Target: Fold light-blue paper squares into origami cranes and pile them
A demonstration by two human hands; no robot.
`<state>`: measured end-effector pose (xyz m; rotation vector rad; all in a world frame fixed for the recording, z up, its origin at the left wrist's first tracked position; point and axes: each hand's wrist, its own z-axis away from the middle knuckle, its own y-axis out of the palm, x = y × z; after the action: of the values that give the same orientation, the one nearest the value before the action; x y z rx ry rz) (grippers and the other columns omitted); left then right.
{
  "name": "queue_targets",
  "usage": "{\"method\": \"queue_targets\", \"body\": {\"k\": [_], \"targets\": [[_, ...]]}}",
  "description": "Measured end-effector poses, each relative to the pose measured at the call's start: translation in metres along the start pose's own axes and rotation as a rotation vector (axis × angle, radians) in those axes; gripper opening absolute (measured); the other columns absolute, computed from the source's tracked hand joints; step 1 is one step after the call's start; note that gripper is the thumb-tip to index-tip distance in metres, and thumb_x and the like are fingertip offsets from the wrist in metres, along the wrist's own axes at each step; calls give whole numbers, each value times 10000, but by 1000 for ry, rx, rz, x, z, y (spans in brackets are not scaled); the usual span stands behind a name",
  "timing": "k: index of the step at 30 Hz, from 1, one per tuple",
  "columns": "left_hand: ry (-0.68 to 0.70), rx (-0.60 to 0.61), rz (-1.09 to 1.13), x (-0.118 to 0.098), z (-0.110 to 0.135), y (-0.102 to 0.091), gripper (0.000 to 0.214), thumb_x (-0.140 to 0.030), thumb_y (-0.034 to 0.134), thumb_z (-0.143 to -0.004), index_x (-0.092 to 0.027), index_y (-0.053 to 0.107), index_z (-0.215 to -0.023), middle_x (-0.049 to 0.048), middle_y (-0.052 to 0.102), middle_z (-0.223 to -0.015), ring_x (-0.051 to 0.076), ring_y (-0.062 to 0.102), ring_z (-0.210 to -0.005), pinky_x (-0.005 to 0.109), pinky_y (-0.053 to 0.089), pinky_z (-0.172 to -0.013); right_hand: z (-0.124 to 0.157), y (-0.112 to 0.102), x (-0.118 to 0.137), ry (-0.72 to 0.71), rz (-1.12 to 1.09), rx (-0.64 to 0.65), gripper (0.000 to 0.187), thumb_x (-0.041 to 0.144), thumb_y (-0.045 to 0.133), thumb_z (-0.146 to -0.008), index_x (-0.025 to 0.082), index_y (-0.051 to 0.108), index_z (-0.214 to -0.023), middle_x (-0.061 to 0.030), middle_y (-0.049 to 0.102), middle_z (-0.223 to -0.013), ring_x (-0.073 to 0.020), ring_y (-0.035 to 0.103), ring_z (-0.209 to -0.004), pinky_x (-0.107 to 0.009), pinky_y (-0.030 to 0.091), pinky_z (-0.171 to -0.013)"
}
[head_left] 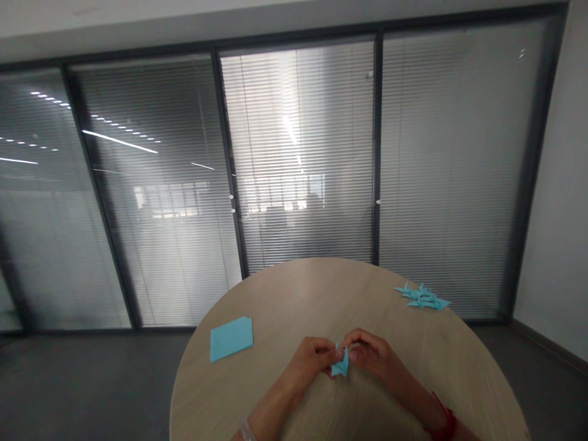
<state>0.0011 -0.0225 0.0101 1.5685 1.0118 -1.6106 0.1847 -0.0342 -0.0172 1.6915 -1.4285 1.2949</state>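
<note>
Left hand (pixel 316 355), right hand (pixel 373 353): grip pinched on paper (pixel 340 367). Tabletop (pixel 298 297): stack (pixel 232 339) left, pile (pixel 423 297) far right, both well clear.

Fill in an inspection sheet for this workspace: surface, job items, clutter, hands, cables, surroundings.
Surface: round wood-look table.
Job items: small folded blue piece at the hands; blue paper, apparently stacked, on the table's left; pile of folded blue pieces near the far right edge.
Clutter: nothing seen.
Hands: left hand pinches the small piece; right hand has fingertips at its upper side, grip unclear. Red band on the right wrist.
Cables: nothing seen.
Surroundings: dark-framed glass panels with blinds ahead, pale wall at right, grey floor.
</note>
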Motion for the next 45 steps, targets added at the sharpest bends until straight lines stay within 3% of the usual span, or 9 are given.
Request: {"method": "queue_targets", "body": {"k": [10,16,22,33,45], "targets": [[-1,14,-14,1,0,0,469,-576,735,-576,-114,656,-584,-11,536,-518,98,416,-499,242,329,-552,-1,-1,-1,4,33,-22,293,474,616,-773,184,601,-815,-4,615,-675,-154,557,-616,-257,420,-591],[-7,20,-69,7,-3,-1,475,-579,731,-577,-110,664,-611,-11,529,-538,105,441,-513,239,349,-544,1,5,0,-57,107,-63,115,299,590,-790,193,566,-824,-13,608,-801,-161,599,-713,-267,457,-675],[8,-5,-129,17,-8,-3,478,-583,708,-603,-107,665,-623,0,548,-559,114,472,-522,245,382,-545,4,12,6,-141,350,-127,47,164,538,-777,205,552,-795,-11,580,-806,-165,580,-757,-275,464,-719],[-11,-106,-102,23,-13,1,496,-599,749,-491,-127,625,-576,-9,527,-525,127,475,-511,263,376,-540,4,15,0,-234,512,-230,71,173,539,-797,213,553,-740,-10,566,-763,-167,536,-724,-276,431,-678],[38,-141,40,23,-11,2,421,-530,745,-568,-127,629,-588,-4,535,-547,118,482,-538,252,394,-554,2,11,-1,-226,417,-185,100,233,567,-821,210,607,-733,-29,627,-779,-171,587,-740,-286,467,-696]]}}
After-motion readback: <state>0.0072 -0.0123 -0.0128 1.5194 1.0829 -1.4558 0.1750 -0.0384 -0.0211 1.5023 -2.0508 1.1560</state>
